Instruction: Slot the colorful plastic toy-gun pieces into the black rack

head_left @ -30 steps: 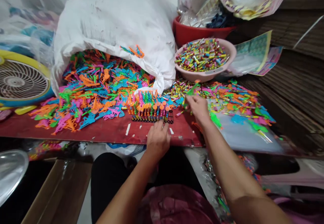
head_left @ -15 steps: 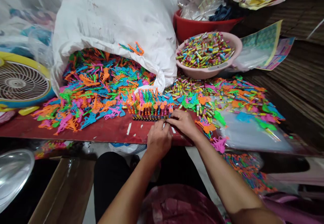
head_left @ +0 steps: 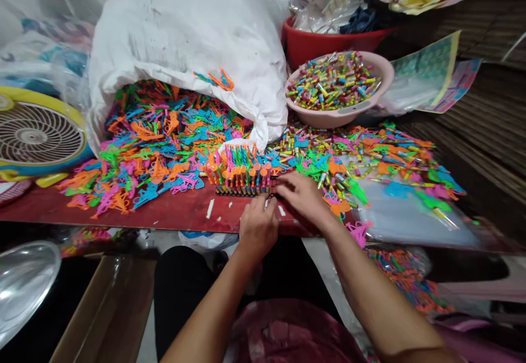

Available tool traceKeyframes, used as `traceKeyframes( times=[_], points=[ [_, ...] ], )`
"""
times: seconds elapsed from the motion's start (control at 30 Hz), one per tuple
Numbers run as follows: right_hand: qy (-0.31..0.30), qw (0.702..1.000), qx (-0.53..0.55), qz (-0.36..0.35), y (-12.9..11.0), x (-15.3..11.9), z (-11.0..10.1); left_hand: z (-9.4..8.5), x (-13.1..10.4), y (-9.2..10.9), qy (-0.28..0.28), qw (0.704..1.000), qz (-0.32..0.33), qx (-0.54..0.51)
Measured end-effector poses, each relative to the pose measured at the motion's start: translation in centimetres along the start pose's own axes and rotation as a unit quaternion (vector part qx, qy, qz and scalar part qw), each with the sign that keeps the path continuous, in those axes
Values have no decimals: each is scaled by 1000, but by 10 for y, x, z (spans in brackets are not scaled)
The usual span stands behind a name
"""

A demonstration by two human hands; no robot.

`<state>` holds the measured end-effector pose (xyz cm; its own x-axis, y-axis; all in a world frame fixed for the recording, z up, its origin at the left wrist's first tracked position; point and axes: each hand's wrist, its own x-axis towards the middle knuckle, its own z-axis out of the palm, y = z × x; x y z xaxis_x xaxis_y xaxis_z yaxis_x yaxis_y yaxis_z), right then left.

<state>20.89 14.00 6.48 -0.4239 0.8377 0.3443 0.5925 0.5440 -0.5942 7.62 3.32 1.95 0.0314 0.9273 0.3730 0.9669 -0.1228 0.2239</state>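
Rows of small bright plastic toys with round orange tops stand upright in a dark rack on the red table. My left hand is closed at the rack's near right edge; whatever its fingertips hold is hidden. Beside the rack's right end is my right hand, its thumb and fingers slightly apart, with nothing visible between them. A heap of loose colored plastic pieces spills out of a white sack behind the rack. To the right lie more pieces mixed with small printed tubes.
A pink basin full of small tubes stands at the back right, before a red tub. A yellow and blue fan is at the left. Clear plastic sheets lie on the right, and a metal bowl is at lower left.
My right hand has shifted slightly up and right, its fingers lifting off the rack's end. The toy that stood at the rack's right end there no longer shows. My left hand stays nearly in place.
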Motion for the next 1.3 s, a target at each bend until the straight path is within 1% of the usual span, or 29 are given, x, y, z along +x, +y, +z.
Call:
traceKeyframes(
  times=[0.07,0.1,0.17,0.27,0.37,0.47,0.53,0.57,0.6,0.67,0.7,0.73,0.77,0.8,0.87,0.9,0.93,0.97,1.0,1.03,1.07,1.13,1.17,1.23,1.3],
  points=[
    [-52,995,78,-21,-8,-4,16,-1,1,0,-5,1000,-3,2],
    [-59,992,110,-20,-10,-4,22,-1,1,0,-7,1000,-4,2],
    [-46,986,161,-13,-9,-1,28,-2,2,-1,-4,1000,-3,0],
    [-21,975,223,1,-3,2,30,-3,3,-2,-2,1000,-2,-13],
    [6,969,246,24,2,-1,34,-4,3,-3,-3,1000,0,-29],
    [26,970,240,27,-4,-9,38,-4,4,-4,-2,999,0,-35],
    [48,973,226,0,-15,-11,33,-4,5,-5,-7,1000,0,-28],
    [73,972,222,-8,-22,-10,28,-4,5,-5,-11,1000,1,-24],
    [107,970,217,-11,-29,-7,20,-4,5,-5,-12,1000,2,-20],
    [200,956,214,21,-36,6,3,-3,6,-6,-8,1000,2,-16],
    [234,950,202,34,-36,15,-7,-2,5,-6,-6,1000,2,-14],
    [254,949,182,38,-32,23,-15,-2,5,-6,-4,1000,2,-10],
    [257,953,155,41,-24,31,-23,-2,4,-7,-2,1000,4,-7],
    [240,962,121,43,-15,37,-29,-2,3,-7,-3,1000,7,-2],
    [149,987,22,62,5,40,-37,-2,1,-7,-4,1000,16,4],
    [110,990,-35,81,13,37,-38,-2,0,-7,-6,1000,20,5],
    [89,988,-85,98,19,32,-37,-2,0,-7,-6,1000,22,5],
    [87,983,-122,108,20,25,-35,-2,1,-7,-7,1000,25,3],
    [98,979,-140,107,19,16,-30,-2,1,-8,-7,1000,28,1],
    [106,981,-135,89,14,8,-22,-2,1,-9,-6,999,33,0],
    [100,987,-111,57,6,0,-13,-2,1,-10,-3,999,36,0],
    [22,999,-39,-10,-12,-13,10,-2,-1,-15,1,999,39,7],
    [-5,999,-16,-28,-22,-17,21,-3,-5,-18,3,999,39,10],
    [1,1000,-8,-20,-37,-23,42,-6,-15,-25,12,999,43,4],
    [-5,1000,-8,-23,-47,-27,55,-9,-27,-32,35,998,57,-22]
  ],
)
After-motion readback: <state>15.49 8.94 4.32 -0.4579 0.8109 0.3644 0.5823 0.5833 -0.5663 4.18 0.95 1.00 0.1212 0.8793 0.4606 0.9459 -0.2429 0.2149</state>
